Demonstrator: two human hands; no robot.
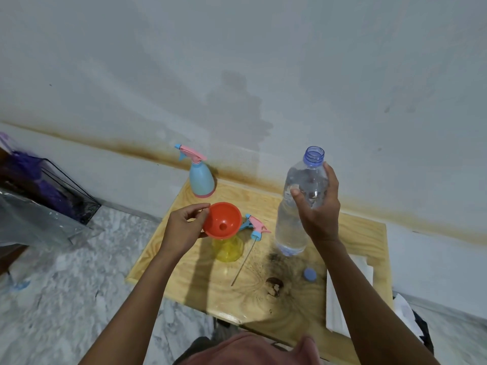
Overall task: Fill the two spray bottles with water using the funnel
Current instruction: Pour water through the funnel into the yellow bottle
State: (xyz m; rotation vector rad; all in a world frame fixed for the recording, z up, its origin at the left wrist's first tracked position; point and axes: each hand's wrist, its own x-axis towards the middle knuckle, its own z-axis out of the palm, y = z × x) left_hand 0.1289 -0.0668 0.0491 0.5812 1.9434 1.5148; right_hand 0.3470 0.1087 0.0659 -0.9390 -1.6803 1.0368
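My left hand pinches the rim of the orange funnel, seated in the yellow bottle mid-table. My right hand grips the open water bottle upright at three o'clock of it. The blue spray bottle stands at eleven o'clock; a loose sprayer head lies between, the cap at five.
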